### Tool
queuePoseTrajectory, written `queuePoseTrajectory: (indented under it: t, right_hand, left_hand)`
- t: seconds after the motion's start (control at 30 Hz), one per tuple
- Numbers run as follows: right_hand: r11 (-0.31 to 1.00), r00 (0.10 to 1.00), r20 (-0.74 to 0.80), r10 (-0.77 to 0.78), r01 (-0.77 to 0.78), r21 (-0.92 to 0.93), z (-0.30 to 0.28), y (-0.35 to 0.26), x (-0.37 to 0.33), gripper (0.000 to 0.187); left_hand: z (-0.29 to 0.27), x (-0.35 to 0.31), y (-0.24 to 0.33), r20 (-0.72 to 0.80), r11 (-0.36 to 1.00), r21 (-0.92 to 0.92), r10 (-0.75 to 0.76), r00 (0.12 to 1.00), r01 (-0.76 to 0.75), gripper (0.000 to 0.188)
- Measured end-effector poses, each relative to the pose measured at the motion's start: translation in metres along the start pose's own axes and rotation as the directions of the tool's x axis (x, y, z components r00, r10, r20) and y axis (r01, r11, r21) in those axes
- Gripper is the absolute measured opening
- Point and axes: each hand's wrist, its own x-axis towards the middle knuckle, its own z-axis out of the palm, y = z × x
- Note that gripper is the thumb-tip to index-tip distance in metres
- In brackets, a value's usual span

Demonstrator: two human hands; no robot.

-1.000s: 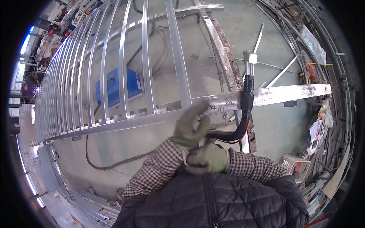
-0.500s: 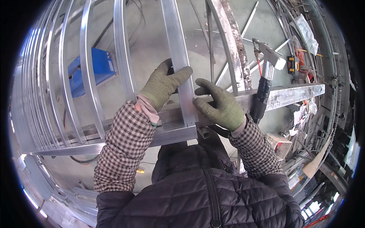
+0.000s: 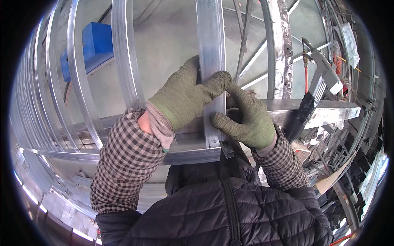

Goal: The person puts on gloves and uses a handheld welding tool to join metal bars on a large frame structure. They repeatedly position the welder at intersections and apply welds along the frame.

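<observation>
In a green glove, my left hand (image 3: 186,94) wraps around an upright silver metal bar (image 3: 211,37), its thumb across the bar's front face. My right hand (image 3: 254,119), gloved alike, closes at the bar's right edge lower down, with its thumb on the front face. Its fingertips come close to my left thumb, and some are hidden. The bar's near end meets a horizontal metal rail (image 3: 188,156). Just right of that joint, a short square tube end (image 3: 227,149) sticks out toward me.
More parallel metal bars (image 3: 125,53) run along the left. A blue box (image 3: 96,45) stands on the floor behind them. On the right, a silver tool (image 3: 322,67) with a black-wrapped handle rests against a thick metal beam (image 3: 334,112). Scrap metal and a beige board (image 3: 328,180) lie farther right.
My right hand has moved in from beside the bar and closed at its edge. My left hand keeps its hold. The whole view has shifted, with the bar now nearer the middle.
</observation>
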Motion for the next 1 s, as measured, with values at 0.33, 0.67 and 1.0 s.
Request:
queuePoseTrajectory:
  t: [0.33, 0.67, 1.0]
  right_hand:
    - [0.988, 0.997, -0.068, 0.028, -0.038, -0.153, 0.013, -0.019, 0.009, 0.083]
    - [0.995, 0.994, -0.065, 0.090, -0.086, 0.056, 0.016, -0.013, 0.004, 0.054]
    - [0.978, 0.997, -0.073, 0.014, 0.001, 0.209, 0.014, -0.010, 0.002, 0.049]
  left_hand:
    - [0.007, -0.001, 0.017, -0.060, 0.987, 0.085, -0.128, 0.990, 0.133, 0.065]
    - [0.014, 0.000, 0.010, -0.048, 0.996, 0.083, -0.010, 0.999, 0.014, 0.096]
    - [0.016, 0.001, 0.009, -0.056, 0.990, 0.135, 0.041, 0.998, -0.033, 0.093]
